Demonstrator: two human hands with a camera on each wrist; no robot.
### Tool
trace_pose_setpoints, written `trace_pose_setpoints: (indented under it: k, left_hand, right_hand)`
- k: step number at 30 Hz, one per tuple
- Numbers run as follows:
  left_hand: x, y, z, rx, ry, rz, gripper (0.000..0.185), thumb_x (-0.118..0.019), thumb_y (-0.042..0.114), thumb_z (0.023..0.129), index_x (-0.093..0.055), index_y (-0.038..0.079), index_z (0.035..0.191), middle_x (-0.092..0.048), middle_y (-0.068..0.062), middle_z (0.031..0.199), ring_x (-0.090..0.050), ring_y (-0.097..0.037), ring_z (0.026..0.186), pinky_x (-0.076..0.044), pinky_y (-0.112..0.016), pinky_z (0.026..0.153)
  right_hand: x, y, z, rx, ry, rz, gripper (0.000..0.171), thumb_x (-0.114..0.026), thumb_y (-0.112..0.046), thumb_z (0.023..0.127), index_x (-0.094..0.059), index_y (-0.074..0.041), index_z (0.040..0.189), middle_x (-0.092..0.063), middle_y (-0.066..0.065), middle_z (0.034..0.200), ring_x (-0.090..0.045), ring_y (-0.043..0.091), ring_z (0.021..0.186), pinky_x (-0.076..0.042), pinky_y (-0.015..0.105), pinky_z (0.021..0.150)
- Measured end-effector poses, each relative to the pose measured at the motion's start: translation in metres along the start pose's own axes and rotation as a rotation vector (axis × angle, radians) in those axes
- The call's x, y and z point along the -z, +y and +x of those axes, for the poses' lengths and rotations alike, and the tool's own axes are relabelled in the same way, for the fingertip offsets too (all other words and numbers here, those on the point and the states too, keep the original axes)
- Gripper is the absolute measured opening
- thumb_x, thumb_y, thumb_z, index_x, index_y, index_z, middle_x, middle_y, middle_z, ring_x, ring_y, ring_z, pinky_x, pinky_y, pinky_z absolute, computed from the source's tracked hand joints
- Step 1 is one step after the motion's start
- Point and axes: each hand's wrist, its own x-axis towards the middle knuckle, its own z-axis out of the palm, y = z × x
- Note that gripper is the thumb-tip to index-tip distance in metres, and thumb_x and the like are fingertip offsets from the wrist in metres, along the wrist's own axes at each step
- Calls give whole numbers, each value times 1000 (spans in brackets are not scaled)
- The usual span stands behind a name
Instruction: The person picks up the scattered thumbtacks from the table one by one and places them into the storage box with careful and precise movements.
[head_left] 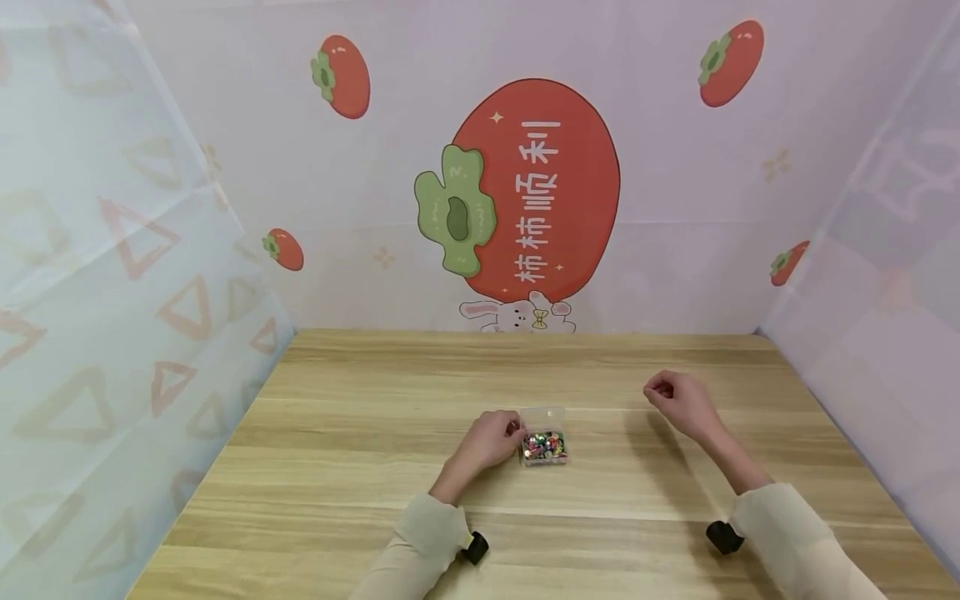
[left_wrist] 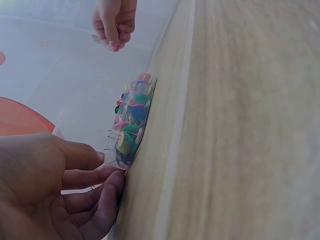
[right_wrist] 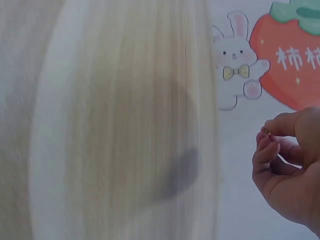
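Two hands work over a pale wooden table (head_left: 360, 467) set inside a booth of printed fabric. The left hand (head_left: 487, 440) rests on the tabletop with its fingers curled against the left end of a small clear plastic box (head_left: 544, 447), bracing it against the wood. From the left wrist view, the fingertips (left_wrist: 112, 182) press on the box's near corner, which judging by the grip keeps the light box from sliding. The box sits near the middle of the table, its hinged lid (head_left: 543, 418) standing open behind it, and it is filled with coloured push pins (left_wrist: 131, 129) in green, blue, pink and yellow, heaped close together.

The right hand (head_left: 678, 402) hovers above the table well to the right of the box, lifted clear of the wood and casting a soft shadow below it. Its thumb and forefinger are pressed together in a pinch, the other fingers loosely curled beneath. In the right wrist view something small and yellowish shows between the fingertips (right_wrist: 272, 131); it may be a single pin, though the view is too blurred to say for sure.

On the back wall hangs a large red persimmon print (head_left: 536, 187) with a cartoon rabbit (head_left: 517, 315) below it.
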Motion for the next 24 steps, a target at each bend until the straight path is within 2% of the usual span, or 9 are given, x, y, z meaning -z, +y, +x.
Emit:
trace_pose_setpoints:
  k: [8, 15, 24]
  left_hand:
    - [-2, 0, 1, -3, 4, 5, 13, -62, 19, 98, -69, 11, 90, -65, 1, 79, -51, -8, 66, -43, -24, 61]
    - [-1, 0, 2, 1, -1, 6, 14, -62, 20, 98, -68, 11, 90, -64, 1, 79, -51, -9, 66, -43, -24, 61]
    - [-1, -1, 2, 5, 3, 12, 13, -63, 20, 98, -67, 8, 98, -72, -5, 90, -60, -12, 73, -50, -28, 66]
  right_hand:
    - [-18, -29, -8, 87, -74, 44, 5, -66, -7, 93, -68, -5, 90, -67, 1, 79, -57, 5, 72, -47, 22, 64]
    - [-32, -53, -11, 157, -84, 66, 6, -68, -8, 92, -69, -4, 88, -66, -1, 77, -57, 5, 70, -50, 22, 63]
    - [-61, -79, -16, 227, -122, 61, 4, -69, -6, 91, -69, -6, 87, -67, -4, 76, -57, 2, 69, -50, 20, 62]
